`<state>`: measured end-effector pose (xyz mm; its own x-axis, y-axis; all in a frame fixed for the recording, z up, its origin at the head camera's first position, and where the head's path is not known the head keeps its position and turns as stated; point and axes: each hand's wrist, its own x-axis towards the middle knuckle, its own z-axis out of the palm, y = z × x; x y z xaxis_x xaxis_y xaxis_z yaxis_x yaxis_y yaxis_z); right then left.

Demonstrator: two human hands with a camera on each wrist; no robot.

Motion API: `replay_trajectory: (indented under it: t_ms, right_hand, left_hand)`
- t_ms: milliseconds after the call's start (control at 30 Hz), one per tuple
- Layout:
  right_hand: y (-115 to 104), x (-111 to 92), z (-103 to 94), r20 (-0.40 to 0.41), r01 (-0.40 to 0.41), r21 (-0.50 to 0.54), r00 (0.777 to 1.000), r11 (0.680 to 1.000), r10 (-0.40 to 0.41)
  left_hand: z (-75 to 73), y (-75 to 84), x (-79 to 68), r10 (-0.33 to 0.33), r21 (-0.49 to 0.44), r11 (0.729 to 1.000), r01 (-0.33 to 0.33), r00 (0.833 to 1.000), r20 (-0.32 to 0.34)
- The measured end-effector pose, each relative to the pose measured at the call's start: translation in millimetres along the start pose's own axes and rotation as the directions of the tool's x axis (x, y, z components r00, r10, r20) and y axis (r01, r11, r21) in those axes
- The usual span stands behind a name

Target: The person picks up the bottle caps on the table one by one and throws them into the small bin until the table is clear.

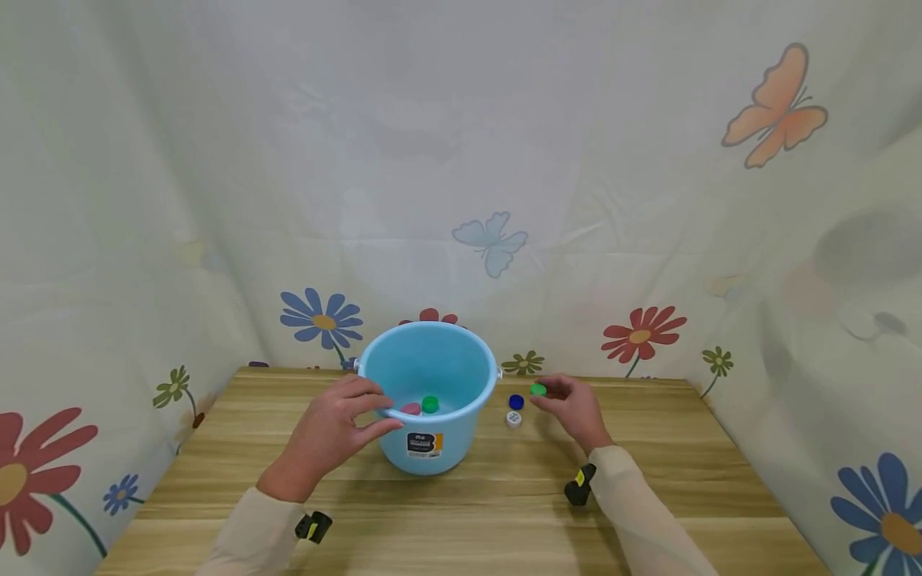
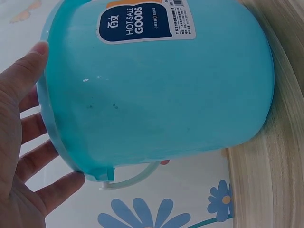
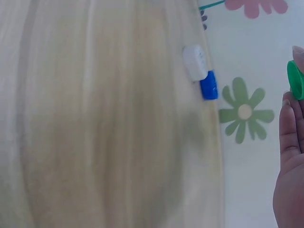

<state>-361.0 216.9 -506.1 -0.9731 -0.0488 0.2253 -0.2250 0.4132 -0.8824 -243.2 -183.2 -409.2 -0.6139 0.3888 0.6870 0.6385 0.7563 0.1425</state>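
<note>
A light blue bucket [image 1: 461, 440] stands upright on the wooden table. My left hand [image 1: 334, 428] holds its near left rim, the thumb outside and the fingers reaching over the edge; the left wrist view shows the thumb [image 2: 29, 66] against the rim. Inside the bucket lie a green bottle cap [image 1: 430, 404] and a pink cap [image 1: 411, 409]. To the right of the bucket, my right hand [image 1: 576, 412] pinches another green bottle cap [image 3: 295, 80] between thumb and fingers, raised above the table. Just left of that hand are a blue cap [image 1: 516, 402] and a white cap [image 1: 513, 418].
The wooden table [image 1: 504, 520] ends at a pale curtain [image 1: 403, 160] printed with flowers and butterflies, which also hangs along both sides. A white handle [image 2: 135, 180] is attached to the bucket's side. Black straps with small devices sit on both wrists.
</note>
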Motion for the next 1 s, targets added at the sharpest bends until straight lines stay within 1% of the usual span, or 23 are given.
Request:
replay_trajectory:
  t_ms: [100, 267, 700, 1000]
  right_hand:
    - [-7.7, 0.6, -0.9, 0.001, 0.04, 0.009, 0.999, 0.999, -0.04]
    - [-21.7, 0.9, -3.4, 0.019, 0.084, 0.046, 0.996, 0.995, -0.085]
    - [-46.9, 2.8, -8.9, 0.032, 0.147, 0.083, 0.988, 0.986, -0.15]
    - [-62.0, 3.8, -12.0, 0.065, 0.157, 0.093, 0.984, 0.983, -0.164]
  left_hand:
    - [-0.4, 0.3, -0.1, 0.0, 0.001, 1.0, 0.0, 1.0, 0.006]
    - [-0.6, 0.5, -0.3, 0.005, 0.002, 1.0, -0.005, 1.0, 0.006]
    - [0.3, 0.7, -0.8, 0.001, 0.004, 1.0, -0.001, 1.0, 0.003]
    - [2.2, -1.6, -2.6, 0.0, -0.002, 1.0, 0.0, 1.0, 0.001]
